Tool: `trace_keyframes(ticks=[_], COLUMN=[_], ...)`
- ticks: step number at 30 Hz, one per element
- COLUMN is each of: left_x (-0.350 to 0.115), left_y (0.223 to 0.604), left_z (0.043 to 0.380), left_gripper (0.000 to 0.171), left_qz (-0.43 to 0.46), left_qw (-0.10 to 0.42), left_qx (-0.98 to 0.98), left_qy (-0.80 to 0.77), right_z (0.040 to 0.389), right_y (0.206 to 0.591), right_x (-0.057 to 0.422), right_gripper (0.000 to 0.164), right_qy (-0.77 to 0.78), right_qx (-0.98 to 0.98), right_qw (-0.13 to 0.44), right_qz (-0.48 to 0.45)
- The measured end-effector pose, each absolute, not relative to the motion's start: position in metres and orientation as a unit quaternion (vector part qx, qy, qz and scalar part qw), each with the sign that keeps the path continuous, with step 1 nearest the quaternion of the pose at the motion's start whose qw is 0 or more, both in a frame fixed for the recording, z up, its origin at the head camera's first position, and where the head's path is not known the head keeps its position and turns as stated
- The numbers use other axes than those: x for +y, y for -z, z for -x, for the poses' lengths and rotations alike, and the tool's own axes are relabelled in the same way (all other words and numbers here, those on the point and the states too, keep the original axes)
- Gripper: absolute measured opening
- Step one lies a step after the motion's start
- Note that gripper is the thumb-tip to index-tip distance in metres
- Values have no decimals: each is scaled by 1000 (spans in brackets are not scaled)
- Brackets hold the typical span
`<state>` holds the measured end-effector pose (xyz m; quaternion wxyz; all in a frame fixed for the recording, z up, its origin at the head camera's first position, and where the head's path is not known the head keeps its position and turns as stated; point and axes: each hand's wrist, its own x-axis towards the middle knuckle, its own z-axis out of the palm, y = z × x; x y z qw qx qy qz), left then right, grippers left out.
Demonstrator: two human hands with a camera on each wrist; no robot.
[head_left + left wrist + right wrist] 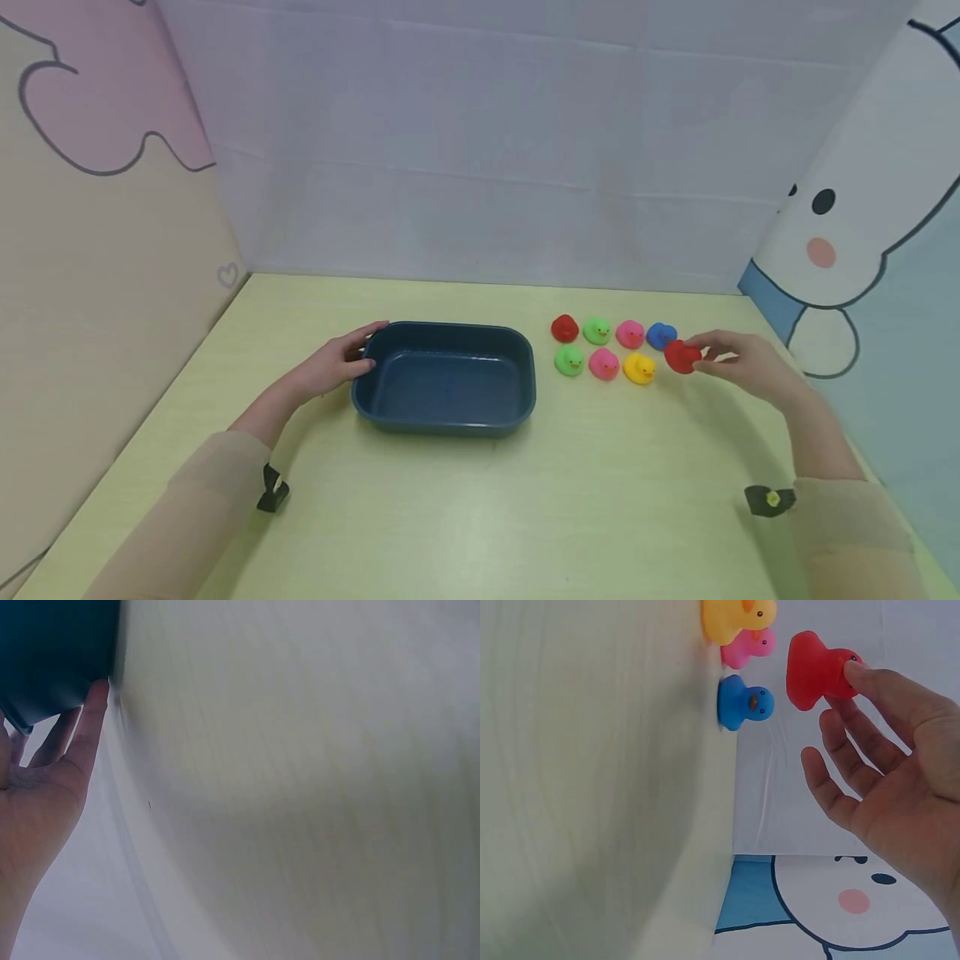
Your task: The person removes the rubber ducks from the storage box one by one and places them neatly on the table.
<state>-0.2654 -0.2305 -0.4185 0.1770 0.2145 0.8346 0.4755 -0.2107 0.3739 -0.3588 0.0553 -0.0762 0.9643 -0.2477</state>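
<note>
A dark blue tub (446, 379) stands mid-table. My left hand (366, 352) rests against its left rim; in the left wrist view the straight fingers (91, 712) touch the tub's outer wall (52, 652). To the right of the tub, my right hand (701, 354) pinches a red duck (681, 357). The right wrist view shows the thumb on that red duck (817, 669), which hangs clear of the table. Beside it sit a blue duck (744, 703), a pink duck (746, 646) and a yellow duck (735, 619).
Two rows of small ducks stand right of the tub: red (564, 328), green (597, 331), pink (630, 333), blue (660, 335) behind; green (569, 361), pink (603, 364), yellow (639, 367) in front. Printed screens wall the table on three sides.
</note>
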Motion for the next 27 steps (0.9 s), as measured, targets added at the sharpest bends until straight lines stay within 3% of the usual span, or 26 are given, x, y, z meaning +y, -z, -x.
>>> trace_keyframes(ticks=[27], left_x=[-229], left_y=[423], left_z=[270], left_gripper=[60], left_qz=[-193], left_qw=[190], left_qx=[833], left_qy=[-483], right_z=[226], right_y=[400], right_x=[386], right_gripper=[46], right_qy=[272], right_qx=[952], right_qw=[137], right_qz=[22])
